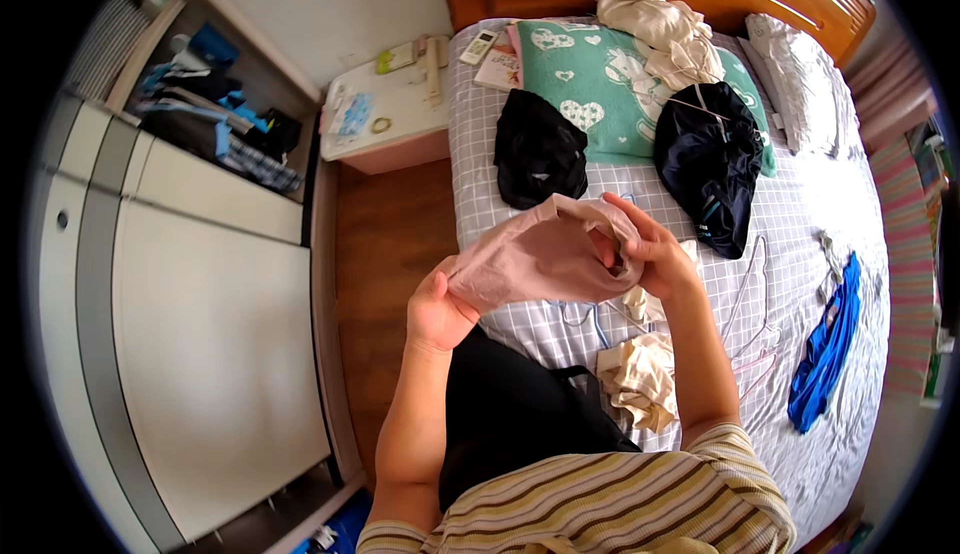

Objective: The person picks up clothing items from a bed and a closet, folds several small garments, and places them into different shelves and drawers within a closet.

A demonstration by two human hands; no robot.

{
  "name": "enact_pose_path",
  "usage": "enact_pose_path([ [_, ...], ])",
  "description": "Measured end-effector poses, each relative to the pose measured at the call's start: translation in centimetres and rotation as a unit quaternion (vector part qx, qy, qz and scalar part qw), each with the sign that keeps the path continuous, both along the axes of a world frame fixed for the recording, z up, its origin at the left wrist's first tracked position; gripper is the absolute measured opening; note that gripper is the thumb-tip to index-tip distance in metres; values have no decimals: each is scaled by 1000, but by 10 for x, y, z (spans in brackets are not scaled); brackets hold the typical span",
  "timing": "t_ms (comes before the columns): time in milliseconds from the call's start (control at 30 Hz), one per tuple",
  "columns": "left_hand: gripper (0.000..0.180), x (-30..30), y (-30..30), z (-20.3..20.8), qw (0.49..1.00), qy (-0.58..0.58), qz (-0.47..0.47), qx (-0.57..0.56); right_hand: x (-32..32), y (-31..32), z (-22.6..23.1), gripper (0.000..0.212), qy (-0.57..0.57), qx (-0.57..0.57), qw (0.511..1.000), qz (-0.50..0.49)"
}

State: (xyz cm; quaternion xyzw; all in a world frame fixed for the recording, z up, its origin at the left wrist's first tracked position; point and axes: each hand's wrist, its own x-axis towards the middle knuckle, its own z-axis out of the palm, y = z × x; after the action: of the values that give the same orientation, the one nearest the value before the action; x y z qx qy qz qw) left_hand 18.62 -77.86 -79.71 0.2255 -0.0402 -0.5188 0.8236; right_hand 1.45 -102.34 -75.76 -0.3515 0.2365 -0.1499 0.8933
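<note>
I stood at the side of the bed [800,214] with a thin pink garment [545,254] stretched between my hands, held in the air above the checked sheet, just in front of a black garment [540,149] lying by the green pillow [600,79]. My left hand [438,309] was closed, thumb and fingers pinching the lower left corner of the cloth. My right hand [650,249] was curled into the other end, its fingers tucked in the folds; how firmly they gripped I could not tell.

I judged the likeliest slip was on the left: the hold there was only a pinch on a corner, and the cloth looked thin and smooth, so a tug from the right could have pulled it free and left the piece hanging from one hand. With my right fingers buried in the fabric, I also risked catching a seam and twisting the piece out of shape.

Below my hands lay wire hangers [750,324] and a crumpled cream cloth [640,379]. Had I lowered the pink garment without looking, it could have snagged on a hanger hook or landed on the cream cloth and bunched. The dark heap [712,159] and the blue item [825,344] to my right were well apart from it, and seemed no trouble to me.
</note>
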Motion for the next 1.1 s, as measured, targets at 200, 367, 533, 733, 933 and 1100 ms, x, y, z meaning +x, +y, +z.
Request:
enact_pose_path([
  [200, 52, -53, 24, 43, 991, -15, 125, 36, -29, -18, 30, 40, -87, -29, 993, 71],
  [367, 33, -67, 18, -61, 925, 45, 271, 264, 3, -30, -37, 36, 221, -654, 722, -57],
  [533, 46, -68, 29, -142, 905, -59, 178, 383, -33, 25, -119, 22, 226, -640, 733, 42],
  [733, 56, -60, -9, -155, 469, -704, 131, 517, -50, 55, -166, 31, 349, -774, 529, 14],
  [933, 31, -27, -30, -167, 522, -648, 49, 552, -48, 17, -213, 13, 380, -732, 563, 52],
  [1100, 11, 20, -32, -124, 466, -689, 182, 524, -22, -38, -139, 16, 433, -689, 580, 32],
])
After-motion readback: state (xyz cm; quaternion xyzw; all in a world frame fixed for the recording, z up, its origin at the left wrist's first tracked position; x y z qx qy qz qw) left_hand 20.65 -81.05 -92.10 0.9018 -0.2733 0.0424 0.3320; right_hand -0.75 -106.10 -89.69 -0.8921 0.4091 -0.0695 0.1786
